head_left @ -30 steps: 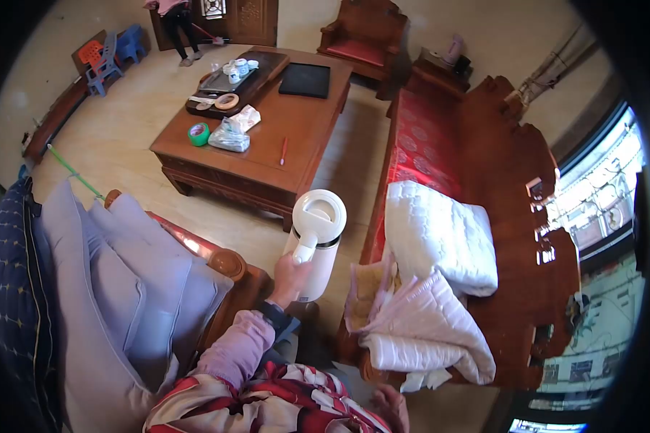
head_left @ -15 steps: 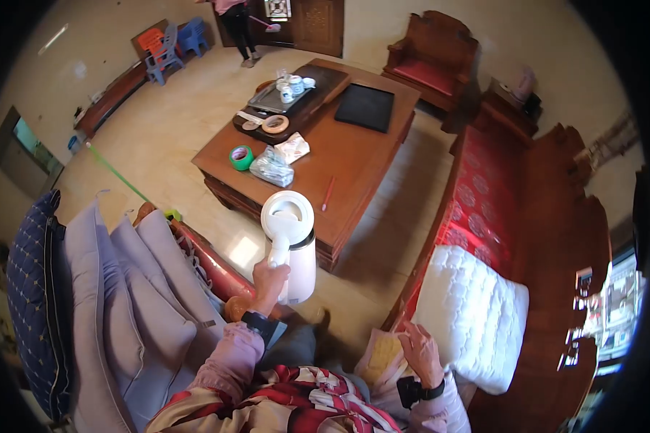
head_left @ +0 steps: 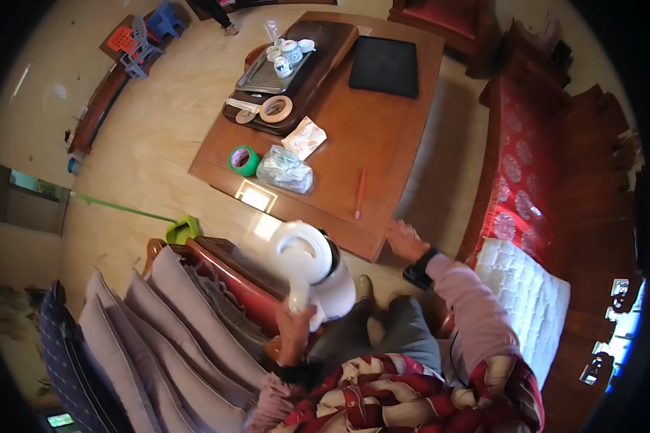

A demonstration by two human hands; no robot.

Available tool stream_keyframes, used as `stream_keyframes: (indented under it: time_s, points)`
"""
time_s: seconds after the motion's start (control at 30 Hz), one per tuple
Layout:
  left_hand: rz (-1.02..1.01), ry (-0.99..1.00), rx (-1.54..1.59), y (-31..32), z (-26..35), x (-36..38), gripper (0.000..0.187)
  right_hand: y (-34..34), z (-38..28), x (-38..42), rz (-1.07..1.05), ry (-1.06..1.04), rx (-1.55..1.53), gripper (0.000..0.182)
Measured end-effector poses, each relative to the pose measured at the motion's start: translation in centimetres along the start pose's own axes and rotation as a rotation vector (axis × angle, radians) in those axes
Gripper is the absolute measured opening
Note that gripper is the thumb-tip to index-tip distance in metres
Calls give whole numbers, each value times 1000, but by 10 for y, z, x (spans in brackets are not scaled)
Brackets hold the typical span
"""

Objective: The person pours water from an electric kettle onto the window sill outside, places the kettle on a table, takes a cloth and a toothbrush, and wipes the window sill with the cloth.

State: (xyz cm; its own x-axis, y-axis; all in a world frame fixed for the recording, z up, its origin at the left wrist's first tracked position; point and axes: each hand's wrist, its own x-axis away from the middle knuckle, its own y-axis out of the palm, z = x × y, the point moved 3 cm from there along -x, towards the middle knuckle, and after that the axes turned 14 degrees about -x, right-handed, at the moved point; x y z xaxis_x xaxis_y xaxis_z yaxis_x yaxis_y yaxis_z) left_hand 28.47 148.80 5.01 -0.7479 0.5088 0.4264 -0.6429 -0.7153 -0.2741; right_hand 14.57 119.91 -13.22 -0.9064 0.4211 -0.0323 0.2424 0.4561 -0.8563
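An electric kettle (head_left: pixel 336 290), white-lidded with a pale pink body, hangs in front of me below the near edge of the wooden table (head_left: pixel 390 137). My left hand (head_left: pixel 295 332) is wrapped round its handle. Beside the table's near right corner, my right hand (head_left: pixel 407 240) reaches forward with its fingers stretched out and nothing in them. Closest to that hand on the tabletop lies a thin red stick-like thing (head_left: pixel 360 195). Further left sit a clear plastic bag (head_left: pixel 285 169), a roll of green tape (head_left: pixel 244 160) and a patterned paper packet (head_left: pixel 305 138).
A dark tea board (head_left: pixel 328 50) carries a metal tray (head_left: pixel 263 76) with several cups, plus tape rolls. A black tray (head_left: pixel 384 66) lies at the table's right. Cushions (head_left: pixel 188 325) line the left seat; a white quilt (head_left: pixel 520 296) covers part of the right bench. A green dustpan (head_left: pixel 183 229) stands left.
My right hand has moved from beside the quilt forward to the table corner, fingers extending. The kettle, still in my left hand, sits lower and further right in view. The table appears nearer.
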Motion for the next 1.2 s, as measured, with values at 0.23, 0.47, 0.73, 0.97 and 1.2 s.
stream_keyframes:
  time_s: [0.23,0.47,0.73,0.97,1.2]
  points:
    - [94,-98,-104,-9,-7,-2,19,36,25,-151,-64,-269,137,18]
    - [190,-47,-25,11,14,-15,19,48,67,-160,-114,-361,131,5]
    - [110,7,-86,81,67,-85,11,14,122,-66,131,97,-158,8]
    - [34,234,-39,139,83,-181,11,-73,156,124,351,609,-374,13]
    - [64,310,-57,193,59,-221,17,-99,149,235,306,812,-363,37]
